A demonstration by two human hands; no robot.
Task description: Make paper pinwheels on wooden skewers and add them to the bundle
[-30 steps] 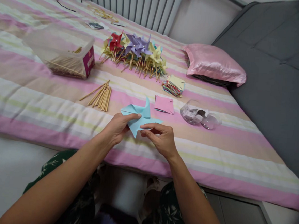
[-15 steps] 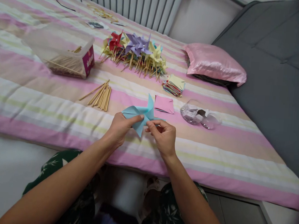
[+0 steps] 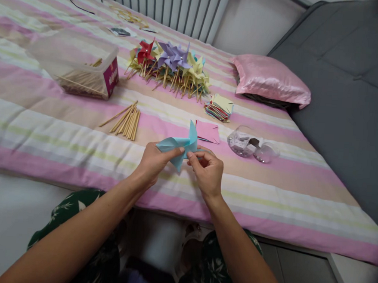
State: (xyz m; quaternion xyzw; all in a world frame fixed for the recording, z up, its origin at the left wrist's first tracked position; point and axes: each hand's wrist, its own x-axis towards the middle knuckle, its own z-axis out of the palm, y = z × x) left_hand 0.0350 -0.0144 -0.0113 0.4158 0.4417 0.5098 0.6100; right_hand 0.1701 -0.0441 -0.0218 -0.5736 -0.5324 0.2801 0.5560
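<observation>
Between my hands is a light blue paper pinwheel (image 3: 193,135), held just above the bed's front edge. My left hand (image 3: 155,160) is closed on its left side, the thumb lying near the centre. With thumb and fingers, my right hand (image 3: 208,168) pinches it from the right; the fingertips hide part of the middle. Just behind it lies a small stack of pink paper squares (image 3: 209,131). To the left rest several thin wooden sticks (image 3: 127,121). A clear plastic container (image 3: 242,142) with small shiny bits sits to the right.
Finished pinwheels (image 3: 171,60) in several colours are heaped farther back, beside a stack of cut paper squares (image 3: 220,107). At the left, a plastic tub (image 3: 84,71) holds more sticks. A pink pillow (image 3: 272,80) lies near the grey headboard (image 3: 341,92). Striped bedding (image 3: 269,199) covers the bed.
The blue pinwheel has shifted slightly right and turned a little, its blades looking narrower. Both hands still grip it, the right fingertips pressing near its centre.
</observation>
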